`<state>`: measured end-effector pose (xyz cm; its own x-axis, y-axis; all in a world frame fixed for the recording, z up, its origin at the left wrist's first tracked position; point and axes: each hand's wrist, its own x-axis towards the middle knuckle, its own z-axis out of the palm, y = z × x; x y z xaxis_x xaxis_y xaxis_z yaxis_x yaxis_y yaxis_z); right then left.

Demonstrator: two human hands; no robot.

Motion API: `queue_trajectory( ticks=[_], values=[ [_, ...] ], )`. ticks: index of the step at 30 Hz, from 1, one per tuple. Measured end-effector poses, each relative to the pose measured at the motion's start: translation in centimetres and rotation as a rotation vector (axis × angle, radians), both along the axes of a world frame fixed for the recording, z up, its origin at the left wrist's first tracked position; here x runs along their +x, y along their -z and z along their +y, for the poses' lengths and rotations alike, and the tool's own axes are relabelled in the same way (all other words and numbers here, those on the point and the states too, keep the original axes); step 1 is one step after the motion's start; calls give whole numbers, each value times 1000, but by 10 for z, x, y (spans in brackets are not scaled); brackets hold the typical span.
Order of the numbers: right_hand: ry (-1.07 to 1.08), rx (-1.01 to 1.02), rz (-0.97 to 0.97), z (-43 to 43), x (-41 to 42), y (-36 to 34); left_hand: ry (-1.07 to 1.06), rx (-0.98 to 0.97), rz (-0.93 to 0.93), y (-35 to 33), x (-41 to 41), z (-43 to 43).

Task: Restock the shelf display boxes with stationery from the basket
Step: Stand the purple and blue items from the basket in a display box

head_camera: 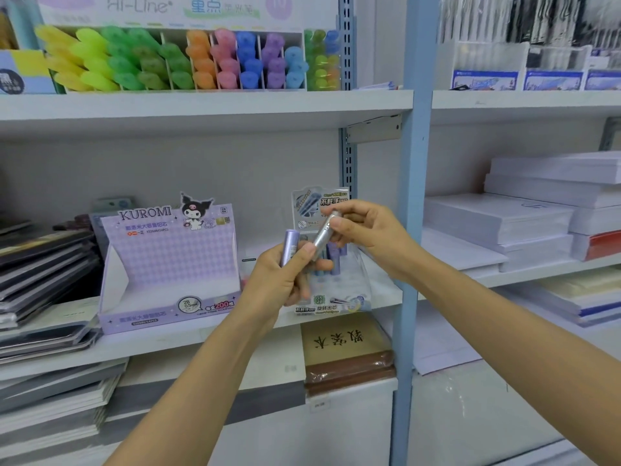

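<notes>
Two tubes in hand. Left hand (285,280) grips purple tube (289,246), held upright. Right hand (368,230) pinches silver tube (323,235), tilted, lower end just beside left thumb. Clear display box (339,297) sits on shelf (201,338) just behind both hands. Kuromi display box (168,264) stands left of left hand.

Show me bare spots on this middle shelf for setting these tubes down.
Bare: the Kuromi box looks empty inside; the shelf strip before it; a patch between the clear display box and the blue upright. Crowded: notebook stacks at left; the clear display box itself holds tubes.
</notes>
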<state>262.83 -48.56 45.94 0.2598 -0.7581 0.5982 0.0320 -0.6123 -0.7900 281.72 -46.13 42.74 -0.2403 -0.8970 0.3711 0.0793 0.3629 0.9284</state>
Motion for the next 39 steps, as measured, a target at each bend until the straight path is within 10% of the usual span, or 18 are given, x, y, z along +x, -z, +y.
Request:
queue_trajectory(
  ticks=[14,39],
  values=[
    [729,-84,291,-36,-32,27,-31,40,-2,9,7,10],
    [768,-136,635,-105,-20,39,2,34,51,18,16,-13]
  ],
)
